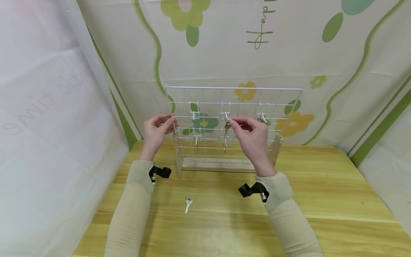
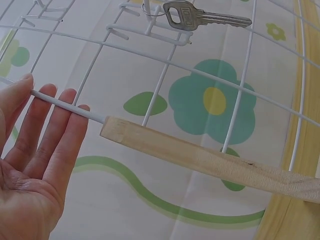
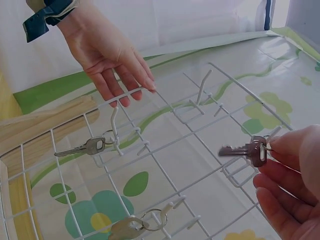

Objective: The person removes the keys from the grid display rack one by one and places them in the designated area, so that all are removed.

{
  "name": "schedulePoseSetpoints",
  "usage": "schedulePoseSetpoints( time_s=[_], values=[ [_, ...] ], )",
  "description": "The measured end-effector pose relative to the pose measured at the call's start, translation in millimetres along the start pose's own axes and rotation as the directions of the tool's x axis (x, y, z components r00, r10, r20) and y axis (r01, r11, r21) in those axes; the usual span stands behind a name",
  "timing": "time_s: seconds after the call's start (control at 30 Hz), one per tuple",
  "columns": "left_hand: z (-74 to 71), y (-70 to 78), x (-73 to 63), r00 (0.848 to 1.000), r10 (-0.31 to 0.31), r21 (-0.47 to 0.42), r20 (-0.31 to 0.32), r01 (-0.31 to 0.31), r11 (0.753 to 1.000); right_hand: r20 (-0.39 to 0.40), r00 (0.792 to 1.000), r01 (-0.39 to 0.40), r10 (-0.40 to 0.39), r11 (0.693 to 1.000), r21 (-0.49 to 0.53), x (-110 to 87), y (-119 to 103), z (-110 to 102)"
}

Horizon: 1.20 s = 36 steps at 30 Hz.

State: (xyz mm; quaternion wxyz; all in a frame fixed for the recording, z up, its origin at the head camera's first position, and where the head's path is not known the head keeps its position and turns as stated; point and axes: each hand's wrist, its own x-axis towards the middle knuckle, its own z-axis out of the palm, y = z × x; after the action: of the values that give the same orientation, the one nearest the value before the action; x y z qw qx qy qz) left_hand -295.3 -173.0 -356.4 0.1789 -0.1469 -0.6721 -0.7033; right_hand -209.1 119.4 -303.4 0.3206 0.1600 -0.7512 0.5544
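A white wire grid rack (image 1: pixel 212 104) stands upright in a wooden base (image 1: pixel 218 166). My left hand (image 1: pixel 156 132) pinches its left edge wire between thumb and fingers, just above the wooden side post (image 2: pixel 165 150). My right hand (image 1: pixel 253 137) pinches the ring of a key (image 3: pixel 257 151) at the upper middle hook (image 1: pixel 226 115). This key hangs down in front of the grid; whether its ring is over the hook cannot be told. Another key (image 2: pixel 195 18) hangs by its ring on the lower left hook, and a further one (image 3: pixel 125 228) on the lower middle hook.
A silver key (image 1: pixel 188 201) with a small ring lies on the wooden table (image 1: pixel 218 221) in front of the rack. The upper left hook (image 1: pixel 194 115) is bare. Something on a ring hangs at the upper right hook (image 1: pixel 263 117). A patterned cloth (image 1: pixel 218 53) stands behind.
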Motion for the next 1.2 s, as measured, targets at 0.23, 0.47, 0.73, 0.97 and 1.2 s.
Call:
schedulePoseSetpoints(
  time_s=[0.23,0.47,0.73,0.97,1.2],
  values=[
    [-0.8,-1.8,1.6,1.0,0.0,-0.006,0.004,0.0,1.0,0.013,1.0,0.026,-0.026,0.999,0.026,-0.4,-1,-1],
    [-0.5,-2.5,1.8,1.0,-0.001,-0.008,0.009,0.001,1.0,-0.002,0.999,0.038,-0.038,0.999,0.035,1.0,-4,-3],
    [-0.4,-2.7,1.8,1.0,0.001,-0.022,0.007,-0.001,1.0,-0.016,0.999,0.036,-0.035,0.998,0.047,0.3,-11,-9],
    [-1.1,-3.8,0.9,1.0,-0.007,-0.03,0.01,0.007,1.0,-0.038,0.999,0.025,-0.024,1.0,0.018,-5.0,-20,-16],
    [-0.6,-0.9,0.6,1.0,-0.016,-0.011,0.012,0.016,1.0,0.021,0.991,0.135,-0.136,0.99,0.035,-18.5,-13,-18]
  ],
)
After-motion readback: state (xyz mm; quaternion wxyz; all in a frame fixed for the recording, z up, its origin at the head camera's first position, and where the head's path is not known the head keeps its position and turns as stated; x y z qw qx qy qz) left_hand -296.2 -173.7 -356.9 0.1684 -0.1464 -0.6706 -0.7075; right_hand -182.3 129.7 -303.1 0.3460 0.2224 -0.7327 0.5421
